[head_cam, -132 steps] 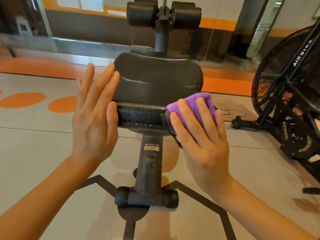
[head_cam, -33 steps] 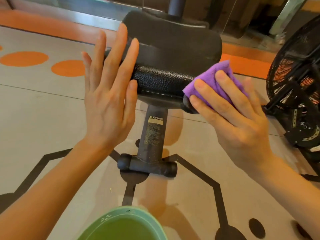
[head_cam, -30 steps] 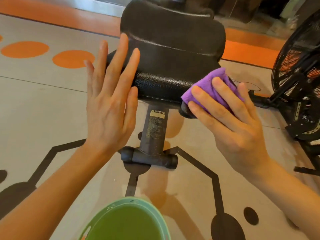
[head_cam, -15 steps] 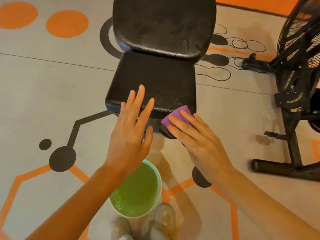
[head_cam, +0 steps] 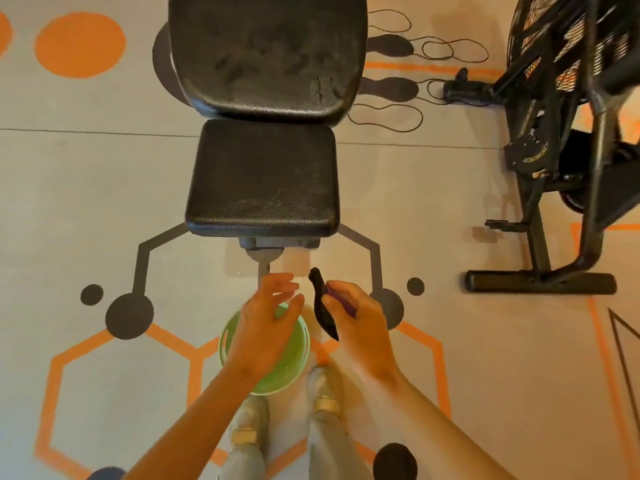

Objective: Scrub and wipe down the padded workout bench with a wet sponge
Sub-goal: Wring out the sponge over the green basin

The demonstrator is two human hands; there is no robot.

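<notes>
Now right hand [head_cam: 360, 327] gripping sponge [head_cam: 322, 306] — bench [head_cam: 261, 178] beyond

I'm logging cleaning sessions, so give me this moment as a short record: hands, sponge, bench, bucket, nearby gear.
right hand: grips the sponge, off the bench
left hand: holds nothing, fingers relaxed, above the bucket
sponge: purple with a dark scrub side, held in the air
bench: black padded seat and backrest, untouched
bucket: green, on the floor by the person's feet
nearby gear: fan bike at right

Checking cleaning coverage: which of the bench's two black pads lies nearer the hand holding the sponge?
The square seat pad, nearest the right hand gripping the sponge; the wider, rounded back pad lies beyond it.
</notes>
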